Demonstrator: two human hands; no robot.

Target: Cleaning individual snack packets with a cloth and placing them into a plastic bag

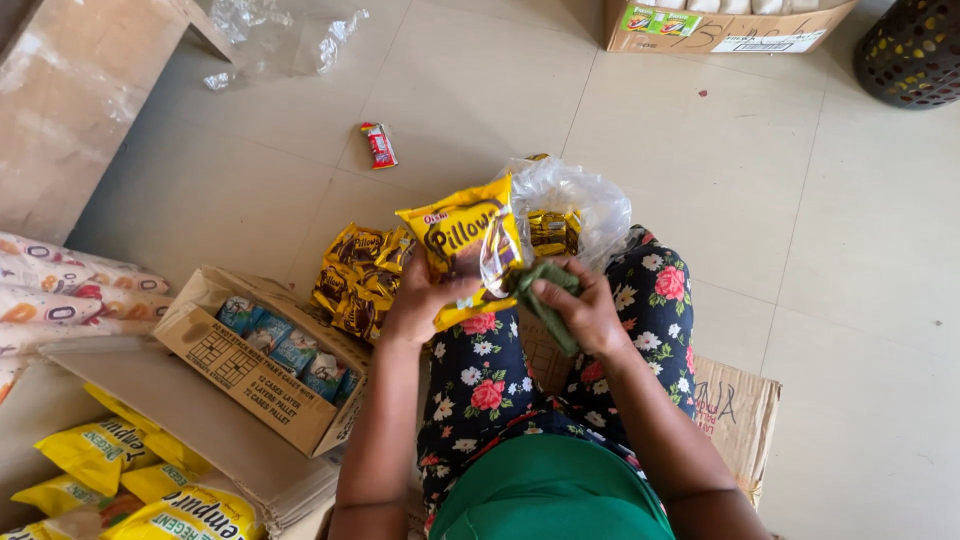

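Note:
My left hand (425,303) holds a yellow snack packet (468,240) up over my lap. My right hand (583,308) grips a folded green cloth (545,297) pressed against the packet's lower right side. Behind the packet a clear plastic bag (575,205) holds more yellow packets (553,230). A pile of the same yellow packets (357,278) lies on the floor just left of my left hand. I sit on flattened cardboard (735,410), legs in floral trousers stretched forward.
An open carton (250,375) with blue packets stands at my left. Yellow bags (120,480) lie bottom left, pink-and-white bags (60,290) at the left edge. A small red packet (379,145) lies on the tiled floor. Another carton (720,25) and a dark basket (912,50) stand far ahead.

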